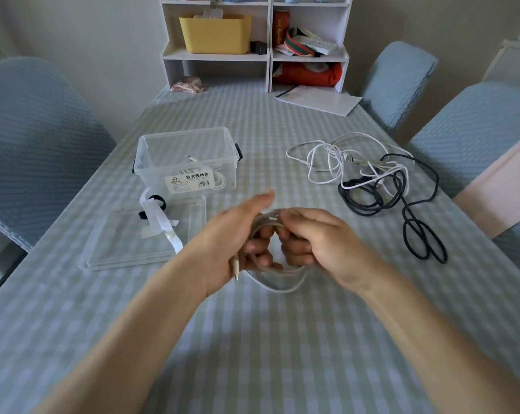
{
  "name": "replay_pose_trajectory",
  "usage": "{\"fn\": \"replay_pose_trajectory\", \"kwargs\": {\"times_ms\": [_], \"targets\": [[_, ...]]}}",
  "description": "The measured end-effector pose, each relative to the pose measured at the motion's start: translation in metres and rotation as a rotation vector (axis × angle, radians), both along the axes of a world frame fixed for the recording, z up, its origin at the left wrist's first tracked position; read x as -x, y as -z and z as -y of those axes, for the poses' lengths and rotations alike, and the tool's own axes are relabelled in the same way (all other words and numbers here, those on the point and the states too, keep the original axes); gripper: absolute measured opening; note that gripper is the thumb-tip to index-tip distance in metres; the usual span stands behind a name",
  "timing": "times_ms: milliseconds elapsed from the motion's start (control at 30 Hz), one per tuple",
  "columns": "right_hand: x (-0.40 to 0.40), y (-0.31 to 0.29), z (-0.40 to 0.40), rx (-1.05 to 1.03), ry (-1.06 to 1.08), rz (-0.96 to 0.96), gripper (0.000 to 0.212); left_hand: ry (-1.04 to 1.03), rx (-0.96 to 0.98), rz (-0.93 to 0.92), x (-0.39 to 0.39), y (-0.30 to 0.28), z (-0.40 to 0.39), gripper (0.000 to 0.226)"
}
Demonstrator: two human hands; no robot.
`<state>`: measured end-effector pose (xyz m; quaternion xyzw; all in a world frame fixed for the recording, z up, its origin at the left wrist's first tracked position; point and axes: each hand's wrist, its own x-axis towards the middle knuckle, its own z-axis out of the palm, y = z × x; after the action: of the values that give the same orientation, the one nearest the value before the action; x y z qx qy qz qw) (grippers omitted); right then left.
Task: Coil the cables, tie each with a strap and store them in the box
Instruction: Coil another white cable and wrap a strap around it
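My left hand [237, 234] and my right hand [312, 237] both grip a coiled white cable [282, 282] above the table's middle; its loops hang below my fingers and a plug end sticks out under my left palm. A clear plastic box [187, 156] stands at the back left with a coiled white cable inside. In front of the box its clear lid [127, 249] lies flat, with white straps [163, 225] and a black strap [158, 201] on it. To the right lie a tangled white cable [327, 162] and a black cable [414, 216].
The checked tablecloth [252, 339] covers the table. Blue-covered chairs [34, 138] stand on both sides. A white shelf unit [252, 40] with a yellow bin stands at the far end, next to a paper sheet [321, 100]. A pink board [497, 186] leans in at the right.
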<state>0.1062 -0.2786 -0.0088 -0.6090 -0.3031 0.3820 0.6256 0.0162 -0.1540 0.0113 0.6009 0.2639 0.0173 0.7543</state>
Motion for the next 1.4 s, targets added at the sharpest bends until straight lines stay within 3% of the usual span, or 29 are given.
{"fn": "replay_pose_trajectory", "kwargs": {"times_ms": [67, 167, 267, 400, 567, 700, 800, 867, 967, 1033, 1133, 1233, 1400], "targets": [[0.001, 0.001, -0.002, 0.003, 0.026, 0.014, 0.037, -0.089, 0.012, 0.045, -0.001, 0.004, 0.003, 0.056], [0.002, 0.003, -0.007, -0.097, 0.055, -0.091, 0.036, -0.207, 0.214, 0.179, -0.002, 0.008, 0.004, 0.051], [0.003, 0.004, -0.008, -0.143, 0.08, -0.151, 0.037, -0.144, 0.28, 0.199, -0.002, 0.008, 0.002, 0.048], [0.003, -0.005, -0.003, -0.028, 0.067, -0.058, 0.039, 0.02, 0.171, 0.084, 0.001, 0.0, -0.004, 0.044], [0.008, -0.002, -0.006, 0.046, 0.051, 0.037, 0.04, -0.14, 0.046, 0.022, -0.002, 0.006, 0.009, 0.056], [0.007, 0.002, -0.008, 0.024, 0.08, -0.016, 0.047, -0.222, 0.112, 0.066, -0.003, 0.008, 0.006, 0.048], [0.007, 0.001, -0.008, 0.013, 0.094, -0.053, 0.047, -0.172, 0.139, 0.055, 0.0, 0.007, 0.002, 0.043], [0.006, 0.001, -0.009, 0.048, 0.087, 0.045, 0.046, -0.074, 0.097, 0.029, 0.001, 0.003, 0.002, 0.031], [0.006, 0.002, -0.01, 0.079, 0.1, 0.139, 0.047, -0.1, 0.018, -0.001, -0.003, 0.003, 0.005, 0.045], [0.007, 0.003, -0.01, 0.057, 0.123, 0.094, 0.048, -0.182, 0.015, 0.028, -0.004, 0.005, 0.008, 0.049], [0.008, 0.003, -0.01, -0.016, 0.129, -0.058, 0.045, -0.301, 0.19, 0.107, -0.003, 0.007, 0.004, 0.048], [0.01, 0.002, -0.012, -0.09, 0.121, -0.171, 0.041, -0.296, 0.27, 0.155, -0.002, 0.006, -0.001, 0.051], [0.014, -0.001, -0.013, -0.041, 0.129, -0.013, 0.043, -0.143, 0.079, 0.039, -0.003, 0.003, 0.005, 0.053]]}}
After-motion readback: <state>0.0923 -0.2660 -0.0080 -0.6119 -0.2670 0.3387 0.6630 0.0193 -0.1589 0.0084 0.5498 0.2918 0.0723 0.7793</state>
